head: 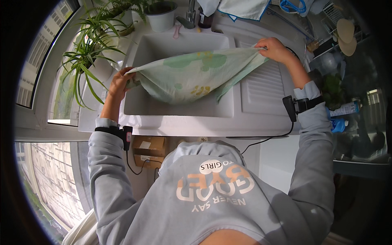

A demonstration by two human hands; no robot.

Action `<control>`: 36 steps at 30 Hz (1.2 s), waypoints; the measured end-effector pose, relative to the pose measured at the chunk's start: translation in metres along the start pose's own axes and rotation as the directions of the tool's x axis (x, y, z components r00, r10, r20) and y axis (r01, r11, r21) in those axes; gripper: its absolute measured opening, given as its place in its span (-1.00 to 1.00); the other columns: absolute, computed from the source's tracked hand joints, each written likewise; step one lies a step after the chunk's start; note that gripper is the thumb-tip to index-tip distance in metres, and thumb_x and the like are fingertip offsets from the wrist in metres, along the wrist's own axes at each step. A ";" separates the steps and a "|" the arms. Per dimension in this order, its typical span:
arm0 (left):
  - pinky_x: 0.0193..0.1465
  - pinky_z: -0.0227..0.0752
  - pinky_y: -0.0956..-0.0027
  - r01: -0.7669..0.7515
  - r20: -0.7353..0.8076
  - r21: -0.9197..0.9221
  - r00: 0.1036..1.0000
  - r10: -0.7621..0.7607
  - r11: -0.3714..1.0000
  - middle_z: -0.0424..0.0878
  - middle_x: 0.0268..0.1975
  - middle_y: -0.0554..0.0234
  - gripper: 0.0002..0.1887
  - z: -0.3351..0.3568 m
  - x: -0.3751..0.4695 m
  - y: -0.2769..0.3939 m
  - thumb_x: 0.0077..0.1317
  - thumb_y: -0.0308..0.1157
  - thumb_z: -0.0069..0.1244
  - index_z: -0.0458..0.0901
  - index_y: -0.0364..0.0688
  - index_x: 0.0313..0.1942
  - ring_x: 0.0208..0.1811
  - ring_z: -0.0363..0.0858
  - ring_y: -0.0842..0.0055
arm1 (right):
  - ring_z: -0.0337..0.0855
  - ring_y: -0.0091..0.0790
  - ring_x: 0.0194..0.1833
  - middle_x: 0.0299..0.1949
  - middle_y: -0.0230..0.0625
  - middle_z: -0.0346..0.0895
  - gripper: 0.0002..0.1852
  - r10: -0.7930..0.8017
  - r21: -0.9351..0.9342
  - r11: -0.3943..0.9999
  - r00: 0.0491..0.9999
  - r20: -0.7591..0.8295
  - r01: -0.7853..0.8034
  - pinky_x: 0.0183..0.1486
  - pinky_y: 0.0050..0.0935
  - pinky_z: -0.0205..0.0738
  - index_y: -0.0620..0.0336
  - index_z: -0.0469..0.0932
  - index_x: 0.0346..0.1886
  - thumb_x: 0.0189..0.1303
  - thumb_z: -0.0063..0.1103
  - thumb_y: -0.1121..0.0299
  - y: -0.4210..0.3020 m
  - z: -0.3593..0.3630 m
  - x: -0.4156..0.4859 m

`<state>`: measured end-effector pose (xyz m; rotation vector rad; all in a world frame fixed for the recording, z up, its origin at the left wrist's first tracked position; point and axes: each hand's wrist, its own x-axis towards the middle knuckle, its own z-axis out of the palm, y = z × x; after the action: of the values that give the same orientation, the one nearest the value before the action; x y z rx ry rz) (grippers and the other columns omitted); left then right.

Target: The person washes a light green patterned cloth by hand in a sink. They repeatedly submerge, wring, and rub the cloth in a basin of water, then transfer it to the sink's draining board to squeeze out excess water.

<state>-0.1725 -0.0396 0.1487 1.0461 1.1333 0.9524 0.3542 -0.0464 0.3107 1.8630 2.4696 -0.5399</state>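
A thin white cloth [183, 73] with green and yellow patches is stretched between my two hands above the sink basin [147, 105]. My left hand [119, 82] pinches one corner over the basin's left rim. Higher and farther right, my right hand [274, 50] grips the opposite end above the ribbed drainboard [261, 84]. The cloth's middle sags into the basin, and a loose flap hangs near the basin's right wall. Much of the basin's floor is hidden behind the fabric.
Spider plants [82, 61] and a white flowerpot [160, 18] stand left and behind. A faucet [190, 15], a pink fork-shaped utensil [176, 29] and a dark bottle [204, 20] line the back rim. Cables hang from both wrist straps. Cardboard boxes [150, 145] sit below the sink.
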 end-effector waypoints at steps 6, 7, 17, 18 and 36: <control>-0.28 0.45 0.49 -0.088 -0.019 -0.270 0.996 0.086 0.959 0.60 -0.24 0.31 -0.77 0.026 0.005 0.013 0.37 -0.35 -0.18 0.53 -0.23 -0.08 -0.28 0.55 0.60 | 0.52 -0.52 -0.09 -0.12 -0.41 0.51 -0.67 0.254 0.713 0.699 0.954 -0.161 -0.066 -0.08 -0.41 0.49 0.16 0.44 0.06 0.32 0.01 0.22 0.008 0.000 0.009; -0.27 0.45 0.47 -0.126 -0.002 -0.314 0.991 0.132 0.941 0.61 -0.23 0.30 -0.78 0.026 0.007 0.013 0.39 -0.35 -0.20 0.54 -0.23 -0.11 -0.27 0.55 0.59 | 0.52 -0.52 -0.10 -0.13 -0.42 0.52 -0.68 0.260 0.745 0.666 0.950 -0.173 -0.047 -0.08 -0.42 0.49 0.15 0.46 0.04 0.31 0.02 0.22 0.009 0.001 0.011; -0.20 0.40 0.37 -0.137 -0.188 -0.349 0.979 0.074 0.927 0.57 -0.17 0.38 -0.74 0.016 0.028 0.013 0.29 -0.29 -0.09 0.55 -0.16 -0.06 -0.20 0.50 0.51 | 0.57 -0.54 -0.26 -0.25 -0.39 0.57 -0.68 0.259 0.796 0.601 0.923 -0.283 0.076 -0.31 -0.45 0.49 0.22 0.52 -0.07 0.24 0.11 0.20 0.017 0.002 0.039; -0.22 0.40 0.38 -0.035 -0.229 -0.480 0.970 -0.087 0.877 0.57 -0.18 0.40 -0.73 0.017 0.028 0.014 0.28 -0.27 -0.07 0.55 -0.15 -0.07 -0.22 0.50 0.53 | 0.57 -0.54 -0.27 -0.27 -0.38 0.58 -0.68 0.243 0.808 0.581 0.927 -0.284 0.095 -0.33 -0.45 0.48 0.24 0.52 -0.09 0.23 0.13 0.20 0.018 0.001 0.040; -0.31 0.40 0.53 -0.139 -0.251 -0.018 0.959 0.131 0.990 0.62 -0.30 0.24 -0.60 0.022 0.030 0.016 0.24 -0.20 0.06 0.54 -0.41 -0.11 -0.37 0.53 0.59 | 0.54 -0.57 -0.57 -0.51 -0.40 0.55 -0.60 0.336 0.697 0.716 0.894 -0.298 -0.037 -0.59 -0.58 0.37 0.26 0.61 -0.29 0.03 0.33 0.07 0.023 -0.009 0.039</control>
<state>-0.1467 -0.0103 0.1598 1.0038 1.2574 1.2359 0.3656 -0.0020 0.3045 2.7101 2.4363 -1.3203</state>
